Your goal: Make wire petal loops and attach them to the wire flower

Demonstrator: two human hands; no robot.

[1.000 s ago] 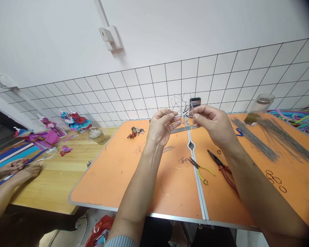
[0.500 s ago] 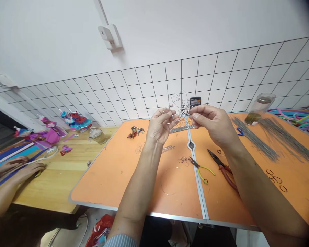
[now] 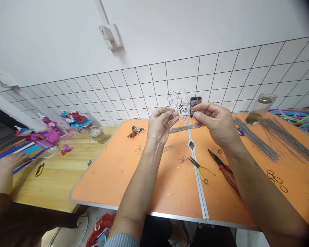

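Note:
Between my two hands, above the far part of the orange table [image 3: 105, 178], is a wire frame [image 3: 180, 99] of thin looped metal wire. My left hand [image 3: 161, 125] pinches its left side, thumb against fingers. On the other side my right hand [image 3: 213, 121] has thumb and forefinger closed on the frame's right edge. A phone [image 3: 195, 104] stands upright just behind it. Below the hands lie yellow-handled pliers [image 3: 201, 168], red-handled pliers [image 3: 222, 168] and a small tangle of wire [image 3: 184, 160].
Bundles of straight wire [image 3: 257, 139] and a glass jar [image 3: 260, 108] are at the right, with several dark rings [image 3: 275, 178] nearer. On the wooden table at left are decorated figures [image 3: 77, 120], a lidded cup [image 3: 98, 134] and a co-worker's hand [image 3: 11, 161].
My hands keep their pinch, and the wire frame has shifted slightly left. The co-worker's arm has moved, and small yellow-and-black pliers now show on the wooden table.

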